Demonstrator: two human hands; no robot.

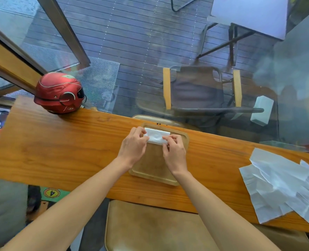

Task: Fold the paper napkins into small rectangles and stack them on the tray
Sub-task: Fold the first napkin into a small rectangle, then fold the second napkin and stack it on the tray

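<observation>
We see the table (59, 151) bare between the red helmet (58, 93) at its far left and the wooden tray (185, 142) in the middle, so a hand could sweep freely there. Both our hands sit over the tray's far end, the left hand (133, 145) and right hand (174, 153) pinching a folded napkin (156, 135), which blocks that end; the tray's near half lies open between our forearms. Right of the tray, bare wood runs up to the loose unfolded napkins (280, 185) spread over the table's right end. A glass pane (204, 60) rises along the far edge, closing off any reach beyond.
</observation>
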